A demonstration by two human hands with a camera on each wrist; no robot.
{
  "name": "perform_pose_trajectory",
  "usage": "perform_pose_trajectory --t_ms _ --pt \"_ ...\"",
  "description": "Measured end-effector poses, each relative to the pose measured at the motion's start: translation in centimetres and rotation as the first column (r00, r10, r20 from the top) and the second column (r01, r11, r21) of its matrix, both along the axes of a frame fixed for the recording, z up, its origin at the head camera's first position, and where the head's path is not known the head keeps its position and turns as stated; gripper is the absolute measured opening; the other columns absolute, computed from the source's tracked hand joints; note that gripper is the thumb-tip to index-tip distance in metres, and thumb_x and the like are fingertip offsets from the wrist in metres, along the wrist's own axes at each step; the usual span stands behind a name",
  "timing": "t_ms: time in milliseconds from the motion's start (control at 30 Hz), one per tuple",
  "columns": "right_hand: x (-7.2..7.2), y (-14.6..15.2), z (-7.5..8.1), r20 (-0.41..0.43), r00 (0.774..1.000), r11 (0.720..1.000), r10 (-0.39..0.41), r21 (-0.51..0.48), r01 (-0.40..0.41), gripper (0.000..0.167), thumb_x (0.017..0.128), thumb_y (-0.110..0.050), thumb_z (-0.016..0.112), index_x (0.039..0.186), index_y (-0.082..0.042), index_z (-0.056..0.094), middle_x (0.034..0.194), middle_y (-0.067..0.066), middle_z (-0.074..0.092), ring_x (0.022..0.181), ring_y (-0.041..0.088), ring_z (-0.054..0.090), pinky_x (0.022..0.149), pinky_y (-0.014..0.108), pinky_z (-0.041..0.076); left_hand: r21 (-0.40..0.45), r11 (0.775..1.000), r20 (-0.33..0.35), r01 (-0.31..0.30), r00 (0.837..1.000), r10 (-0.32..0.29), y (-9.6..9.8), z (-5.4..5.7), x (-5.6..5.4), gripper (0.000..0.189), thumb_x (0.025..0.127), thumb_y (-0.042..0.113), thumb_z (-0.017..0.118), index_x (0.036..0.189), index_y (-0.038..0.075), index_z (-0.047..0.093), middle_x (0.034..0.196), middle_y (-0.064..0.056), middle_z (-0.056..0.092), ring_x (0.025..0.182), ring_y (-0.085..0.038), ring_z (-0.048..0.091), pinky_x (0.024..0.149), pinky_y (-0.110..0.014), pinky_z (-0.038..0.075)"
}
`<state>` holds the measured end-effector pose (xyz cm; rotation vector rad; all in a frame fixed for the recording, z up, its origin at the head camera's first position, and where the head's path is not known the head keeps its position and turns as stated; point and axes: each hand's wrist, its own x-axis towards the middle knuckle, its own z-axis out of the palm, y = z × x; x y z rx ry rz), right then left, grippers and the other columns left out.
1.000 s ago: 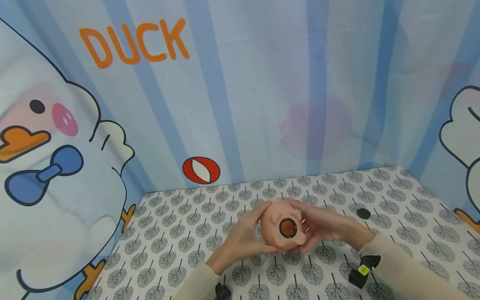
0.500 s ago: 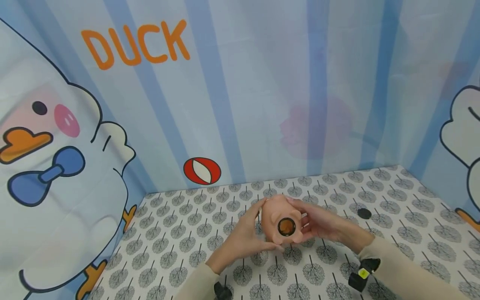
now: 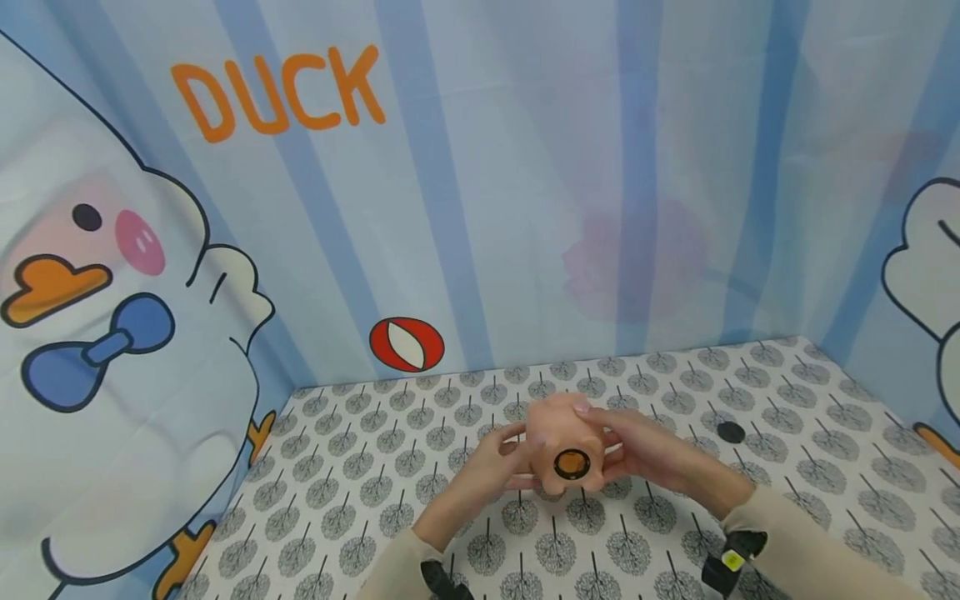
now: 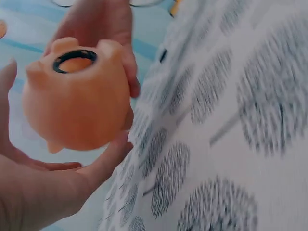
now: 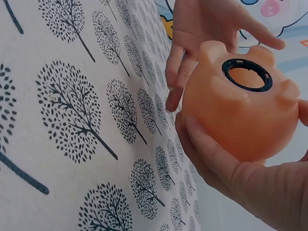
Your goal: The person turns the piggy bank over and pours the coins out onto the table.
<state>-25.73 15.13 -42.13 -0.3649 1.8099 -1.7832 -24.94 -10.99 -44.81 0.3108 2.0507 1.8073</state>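
Observation:
A pink piggy bank (image 3: 551, 421) is held over the cloth, its belly with stubby feet facing my head camera. In the belly a round hole with a black ring (image 5: 265, 81) lies uncovered; the inside looks orange. My right hand (image 3: 637, 446) grips the bank from the right, thumb and fingers curled round its side, as the right wrist view shows. Beside its left side is my left hand (image 3: 480, 479); in the right wrist view this left hand (image 5: 204, 29) has loosely extended fingers and does not grip the bank. Some right fingers are hidden behind the bank.
A small black disc (image 3: 731, 432) lies on the tree-patterned tablecloth (image 3: 360, 517), right of the hands. Behind stands a blue striped curtain (image 3: 510, 208) with duck prints, its lower edge meeting the back of the cloth. Wrist cameras (image 3: 723, 571) are strapped over both sleeves.
My left hand has loosened from the piggy bank, its fingers drawing in beside it. The bank has tilted so its hole faces lower, with my right hand still holding it.

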Motion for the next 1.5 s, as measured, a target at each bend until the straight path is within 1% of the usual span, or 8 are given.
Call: perform_pose_trajectory --t_ms 167,300,400,600,900,1067,1233,1500 --pt "0.01 -0.05 -0.1 -0.003 1.0 1.0 -0.005 0.007 0.005 0.072 0.11 -0.048 0.05 0.148 0.013 0.044 0.127 0.023 0.068 0.098 0.031 0.078 0.09 0.045 0.068 0.163 0.985 0.197 -0.056 0.98 0.023 0.29 -0.08 -0.2 0.089 0.1 0.058 0.065 0.152 -0.01 0.042 0.136 -0.029 0.065 0.106 -0.034 0.077 0.1 -0.046 0.065" --pt "0.11 -0.16 -0.13 -0.021 0.999 0.999 -0.025 0.025 0.025 0.072 0.109 -0.046 0.053 0.146 0.016 0.043 0.124 0.021 0.068 0.095 0.028 0.078 0.089 0.043 0.069 0.224 0.968 0.262 -0.112 0.964 0.051 0.59 -0.05 -0.3 0.094 0.096 0.059 0.069 0.15 -0.013 0.041 0.135 -0.036 0.062 0.116 -0.046 0.072 0.103 -0.053 0.063" --pt "0.19 -0.26 -0.19 -0.026 0.999 0.999 -0.034 0.034 0.035 0.074 0.109 -0.044 0.055 0.149 0.017 0.039 0.125 0.023 0.067 0.096 0.029 0.077 0.089 0.041 0.069 0.235 0.963 0.265 -0.129 0.962 0.064 0.75 -0.17 -0.38 0.093 0.096 0.058 0.07 0.147 -0.015 0.042 0.133 -0.036 0.062 0.118 -0.049 0.071 0.102 -0.054 0.063" --pt "0.25 -0.12 -0.16 -0.008 0.999 0.999 -0.032 0.018 0.033 0.081 0.108 -0.044 0.056 0.158 0.013 0.025 0.135 0.025 0.062 0.101 0.027 0.076 0.093 0.043 0.068 0.218 0.969 0.176 -0.117 0.981 0.078 0.73 -0.12 -0.29 0.074 0.098 0.05 0.071 0.132 -0.015 0.059 0.126 -0.032 0.07 0.108 -0.041 0.077 0.096 -0.049 0.066" --pt "0.17 0.13 0.02 0.028 0.999 0.999 -0.042 0.02 0.042 0.076 0.11 -0.054 0.046 0.156 0.006 0.037 0.131 0.024 0.064 0.103 0.03 0.075 0.097 0.054 0.065 0.216 0.962 0.083 -0.167 0.985 0.152 0.57 0.19 -0.37 0.073 0.095 0.043 0.078 0.143 -0.008 0.057 0.132 -0.028 0.07 0.11 -0.034 0.077 0.093 -0.039 0.067" --pt "0.24 0.13 0.04 0.053 0.998 0.999 -0.029 0.02 0.028 0.078 0.108 -0.061 0.044 0.153 0.003 0.041 0.119 0.017 0.07 0.102 0.031 0.075 0.094 0.054 0.066 0.15 0.971 -0.058 -0.187 0.979 0.197 0.71 0.23 -0.03 0.071 0.092 0.038 0.082 0.146 -0.001 0.058 0.141 -0.024 0.066 0.119 -0.03 0.073 0.095 -0.034 0.067" --pt "0.28 0.09 0.08 0.06 0.998 1.0 -0.024 0.006 0.024 0.078 0.108 -0.063 0.041 0.148 0.004 0.042 0.111 0.013 0.073 0.092 0.027 0.076 0.092 0.054 0.067 0.042 0.983 -0.236 -0.178 0.954 0.183 0.82 0.09 0.35 0.067 0.089 0.034 0.085 0.147 0.01 0.061 0.149 -0.018 0.062 0.126 -0.032 0.071 0.099 -0.034 0.065" --pt "0.24 0.04 0.08 0.072 0.997 0.999 -0.031 -0.033 0.034 0.084 0.109 -0.062 0.041 0.159 0.004 0.03 0.129 0.028 0.062 0.105 0.047 0.075 0.091 0.056 0.066 0.018 0.991 -0.276 -0.13 0.952 0.13 0.89 -0.03 0.36 0.075 0.088 0.032 0.086 0.152 0.01 0.055 0.156 -0.017 0.056 0.133 -0.037 0.065 0.102 -0.036 0.064"
